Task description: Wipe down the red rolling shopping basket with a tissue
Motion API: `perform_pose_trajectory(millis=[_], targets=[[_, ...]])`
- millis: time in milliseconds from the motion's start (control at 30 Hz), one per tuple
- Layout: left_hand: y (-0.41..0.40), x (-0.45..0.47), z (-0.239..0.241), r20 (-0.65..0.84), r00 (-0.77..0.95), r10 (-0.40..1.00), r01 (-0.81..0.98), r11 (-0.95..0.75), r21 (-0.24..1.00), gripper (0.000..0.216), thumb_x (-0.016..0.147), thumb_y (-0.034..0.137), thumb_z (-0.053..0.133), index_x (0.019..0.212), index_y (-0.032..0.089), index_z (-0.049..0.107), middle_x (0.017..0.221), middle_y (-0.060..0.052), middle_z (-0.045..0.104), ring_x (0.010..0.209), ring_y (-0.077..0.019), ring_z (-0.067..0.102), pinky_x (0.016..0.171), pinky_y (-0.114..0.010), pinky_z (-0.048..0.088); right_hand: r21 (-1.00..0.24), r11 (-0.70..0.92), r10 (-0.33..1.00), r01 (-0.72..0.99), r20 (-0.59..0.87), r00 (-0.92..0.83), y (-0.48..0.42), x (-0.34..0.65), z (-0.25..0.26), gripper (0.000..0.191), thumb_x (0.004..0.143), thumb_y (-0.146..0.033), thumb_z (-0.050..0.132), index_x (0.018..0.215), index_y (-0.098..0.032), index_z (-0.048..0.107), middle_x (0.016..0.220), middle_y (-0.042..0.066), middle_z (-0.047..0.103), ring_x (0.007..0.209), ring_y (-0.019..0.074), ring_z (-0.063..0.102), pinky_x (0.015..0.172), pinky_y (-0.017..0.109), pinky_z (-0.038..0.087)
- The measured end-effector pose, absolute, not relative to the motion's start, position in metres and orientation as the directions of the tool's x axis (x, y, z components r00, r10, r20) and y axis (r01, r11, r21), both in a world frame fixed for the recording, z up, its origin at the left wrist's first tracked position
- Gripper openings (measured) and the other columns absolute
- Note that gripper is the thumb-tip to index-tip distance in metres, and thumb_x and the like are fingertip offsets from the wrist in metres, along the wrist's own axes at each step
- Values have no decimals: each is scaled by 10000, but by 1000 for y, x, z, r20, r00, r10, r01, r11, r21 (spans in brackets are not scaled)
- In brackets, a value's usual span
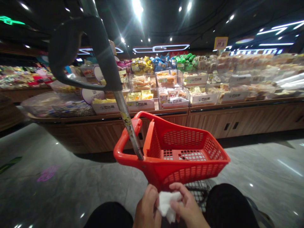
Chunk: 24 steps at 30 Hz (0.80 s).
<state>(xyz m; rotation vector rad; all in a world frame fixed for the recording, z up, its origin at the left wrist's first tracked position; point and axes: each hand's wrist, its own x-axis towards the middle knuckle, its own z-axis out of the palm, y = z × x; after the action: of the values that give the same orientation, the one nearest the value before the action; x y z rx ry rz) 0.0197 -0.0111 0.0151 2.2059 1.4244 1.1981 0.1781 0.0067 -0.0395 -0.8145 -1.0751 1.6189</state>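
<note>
Both my hands meet low in the middle of the view, close to my knees. My left hand (146,207) and my right hand (187,207) are both closed on a crumpled white tissue (166,204) held between them. Just beyond my hands stands a red plastic shopping basket (213,156) with nothing visible inside. Its grey pull handle (78,47) rises on a metal rod (128,123) up to the left, free of both hands.
A long wooden display counter (237,118) runs across the back, loaded with clear bins of packaged snacks (166,87) and white price labels. Glossy grey floor (59,183) spreads left and right. My dark-trousered knees (228,202) frame the bottom edge.
</note>
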Motion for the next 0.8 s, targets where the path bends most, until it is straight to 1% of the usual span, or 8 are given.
perform_pose_trajectory(millis=[100, 200, 300, 433, 567, 633, 700, 800], targets=[[-10, 25, 5, 529, 75, 845, 644, -446, 621, 241, 686, 31, 407, 651, 235, 284, 676, 26, 392, 613, -113, 444, 548, -216, 391, -916, -97, 993, -390, -64, -95, 10, 166, -39, 433, 635, -491, 755, 831, -202, 499, 620, -54, 507, 449, 72, 408, 417, 170, 347], [-9, 36, 1, 518, 53, 854, 601, -441, 666, 237, 720, 58, 425, 645, 231, 282, 675, 24, 387, 625, -113, 452, 557, -222, 397, -970, 143, 986, -195, 121, 117, 14, 163, -22, 324, 694, -375, 729, 668, -196, 461, 644, -41, 463, 586, 110, 452, 536, 195, 400], [-10, 44, 0, 511, 82, 856, 484, -482, 730, 121, 765, 120, 422, 711, 224, 390, 760, -11, 457, 709, -133, 510, 623, -249, 453, -953, 300, 952, -50, 296, 72, 12, 163, -5, 231, 793, -371, 636, 679, -191, 545, 732, 3, 516, 685, 148, 502, 621, 223, 441], [-12, 47, -4, 479, 108, 871, 321, -486, 813, 114, 787, 185, 406, 864, 219, 485, 978, -75, 536, 866, -169, 572, 734, -291, 508, -914, 384, 921, -127, 390, -20, 5, 164, -6, 341, 829, -517, 558, 947, -219, 674, 1011, 76, 586, 937, 225, 569, 830, 300, 467], [-14, 38, -1, 401, 190, 896, 291, -442, 848, 160, 819, 185, 378, 905, 215, 510, 863, -51, 591, 753, -141, 607, 663, -246, 523, -960, 222, 962, -171, 244, -125, 11, 167, -16, 337, 728, -509, 688, 839, -191, 697, 869, 51, 606, 791, 203, 591, 695, 275, 485], [-11, 27, 9, 424, 148, 894, 411, -445, 795, 178, 848, 183, 390, 965, 226, 517, 803, -26, 613, 709, -127, 617, 637, -225, 518, -976, 88, 980, -200, 121, -159, 20, 172, -10, 321, 707, -479, 716, 769, -167, 671, 724, 25, 601, 660, 175, 573, 588, 253, 466], [-3, 10, 27, 580, 38, 813, 600, -483, 638, 175, 850, 183, 468, 1007, 245, 515, 850, -15, 640, 779, -129, 632, 716, -239, 518, -979, 79, 987, -187, 104, -123, 30, 179, 6, 310, 721, -451, 708, 820, -161, 661, 699, 23, 618, 637, 177, 576, 573, 258, 468], [22, -17, 59, 844, -3, 536, 839, -458, 294, 247, 803, 212, 584, 1044, 217, 532, 1029, -65, 640, 1041, -203, 582, 955, -396, 439, -917, 397, 918, 50, 395, -32, 46, 184, 43, 186, 831, -279, 590, 976, -192, 668, 894, 63, 644, 825, 206, 600, 721, 299, 492]])
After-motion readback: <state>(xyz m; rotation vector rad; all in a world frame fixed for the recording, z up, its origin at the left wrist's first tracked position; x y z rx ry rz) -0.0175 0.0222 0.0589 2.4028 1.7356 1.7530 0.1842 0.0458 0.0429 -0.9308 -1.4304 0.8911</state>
